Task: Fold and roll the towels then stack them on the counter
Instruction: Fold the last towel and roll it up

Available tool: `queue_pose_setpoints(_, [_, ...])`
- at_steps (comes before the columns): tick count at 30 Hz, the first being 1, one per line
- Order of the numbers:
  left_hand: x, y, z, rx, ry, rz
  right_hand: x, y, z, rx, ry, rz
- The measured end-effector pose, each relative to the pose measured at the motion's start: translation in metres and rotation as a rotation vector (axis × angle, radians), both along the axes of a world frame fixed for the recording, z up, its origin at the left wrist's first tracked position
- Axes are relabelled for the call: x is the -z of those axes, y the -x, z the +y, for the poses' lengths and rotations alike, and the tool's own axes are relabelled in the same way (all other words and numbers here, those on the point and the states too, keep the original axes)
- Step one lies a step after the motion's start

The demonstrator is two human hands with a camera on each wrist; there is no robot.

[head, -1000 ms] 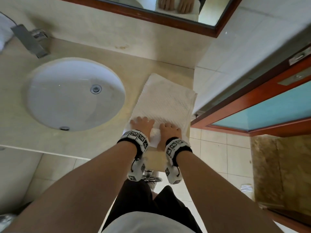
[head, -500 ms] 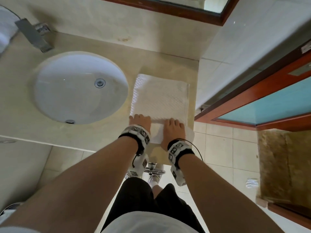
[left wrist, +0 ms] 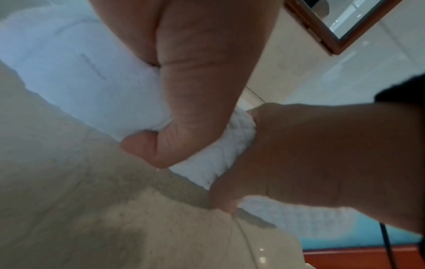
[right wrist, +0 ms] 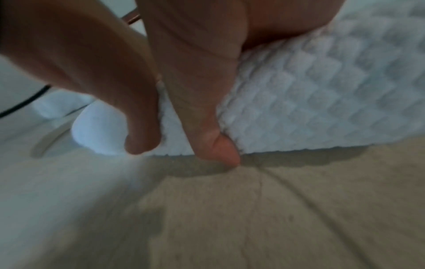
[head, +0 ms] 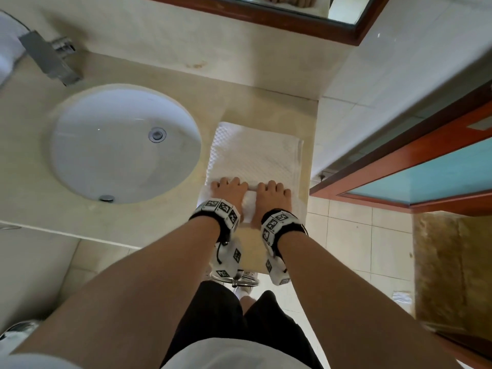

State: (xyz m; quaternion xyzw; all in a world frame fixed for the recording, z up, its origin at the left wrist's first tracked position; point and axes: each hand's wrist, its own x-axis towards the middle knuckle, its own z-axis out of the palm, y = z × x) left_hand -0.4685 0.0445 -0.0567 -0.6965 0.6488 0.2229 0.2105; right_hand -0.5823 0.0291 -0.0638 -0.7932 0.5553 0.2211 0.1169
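Observation:
A white waffle-textured towel [head: 255,153] lies folded lengthwise on the beige counter [head: 40,209], right of the sink. Its near end is wound into a roll [head: 249,201]. My left hand [head: 230,190] and right hand [head: 274,194] sit side by side on that roll, fingers curled over its top. In the left wrist view my thumb [left wrist: 184,109] presses into the roll [left wrist: 92,81] from behind, with my right hand [left wrist: 299,154] beside it. In the right wrist view my thumb [right wrist: 207,109] tucks behind the roll [right wrist: 310,100] at the counter surface.
A round white sink [head: 119,145] with a chrome faucet [head: 50,58] fills the counter's left. A wood-framed mirror [head: 292,25] hangs above. The tiled side wall [head: 399,75] bounds the counter right of the towel. A wooden door frame [head: 399,155] stands right.
Both hands have moved away from me along the towel with the roll. The flat stretch of towel beyond the fingers is shorter than a second ago.

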Motion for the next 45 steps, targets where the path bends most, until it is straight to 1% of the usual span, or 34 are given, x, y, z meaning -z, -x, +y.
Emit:
queue_pose_setpoints(3, [0.001,0.001,0.007,-0.011,0.072,-0.018,0.005,-0.002,-0.011,-0.013,-0.069,-0.012])
queue_pose_setpoints(7, [0.001,-0.002,0.030,0.007,0.276,-0.079,0.005,0.001,-0.024,-0.028,-0.156,-0.029])
queue_pose_setpoints(9, [0.004,-0.003,0.032,0.001,0.289,-0.071,0.003,0.001,-0.027,-0.043,-0.182,-0.028])
queue_pose_setpoints(11, [0.006,-0.005,0.023,-0.042,0.285,-0.038,0.002,-0.001,-0.026,-0.041,-0.174,-0.024])
queue_pose_setpoints(13, [0.004,-0.007,0.011,-0.059,0.259,-0.013,0.000,-0.002,-0.022,-0.036,-0.093,0.003])
queue_pose_setpoints(15, [0.005,-0.009,0.004,-0.041,0.229,0.005,-0.001,-0.003,-0.008,-0.036,0.026,0.024])
queue_pose_setpoints(18, [0.005,-0.013,-0.004,0.006,0.190,0.012,0.002,-0.004,0.011,0.018,0.226,-0.042])
queue_pose_setpoints(19, [0.005,-0.014,-0.006,0.015,0.180,0.019,0.002,-0.005,0.011,0.037,0.247,-0.046])
queue_pose_setpoints(20, [0.005,-0.015,-0.009,0.021,0.169,0.027,0.000,-0.006,0.008,0.048,0.221,-0.037])
queue_pose_setpoints(23, [0.000,-0.019,-0.019,0.028,0.110,0.039,-0.004,-0.009,-0.013,0.032,0.015,0.002])
queue_pose_setpoints(25, [-0.003,-0.017,-0.020,0.038,0.107,0.004,-0.008,-0.011,-0.031,0.029,-0.118,0.026])
queue_pose_setpoints(28, [-0.001,-0.002,-0.004,0.010,0.235,-0.068,-0.007,-0.012,-0.048,0.017,-0.244,0.052])
queue_pose_setpoints(30, [0.001,0.001,0.007,0.009,0.322,-0.094,-0.006,-0.013,-0.050,0.000,-0.257,0.072])
queue_pose_setpoints(32, [0.002,0.000,0.008,0.010,0.314,-0.091,-0.007,-0.013,-0.047,0.013,-0.223,0.071])
queue_pose_setpoints(34, [0.003,-0.001,-0.004,-0.019,0.263,-0.064,-0.009,-0.013,-0.040,0.040,-0.157,0.062])
queue_pose_setpoints(36, [0.001,-0.001,-0.019,-0.031,0.189,-0.070,-0.008,-0.012,-0.025,0.057,-0.007,0.023])
queue_pose_setpoints(38, [0.000,-0.002,-0.031,-0.006,0.107,-0.072,-0.006,-0.010,-0.007,0.082,0.212,-0.063])
queue_pose_setpoints(39, [-0.001,-0.003,-0.037,0.006,0.062,-0.061,-0.004,-0.009,0.000,0.102,0.282,-0.092])
queue_pose_setpoints(40, [-0.002,-0.004,-0.042,0.015,0.025,-0.057,-0.003,-0.008,0.001,0.118,0.308,-0.096])
queue_pose_setpoints(43, [-0.004,-0.005,-0.047,0.009,0.005,-0.070,-0.002,-0.011,-0.013,0.123,0.186,-0.078])
queue_pose_setpoints(45, [-0.004,-0.001,-0.036,-0.004,0.066,-0.094,-0.001,-0.009,-0.024,0.086,0.120,-0.062])
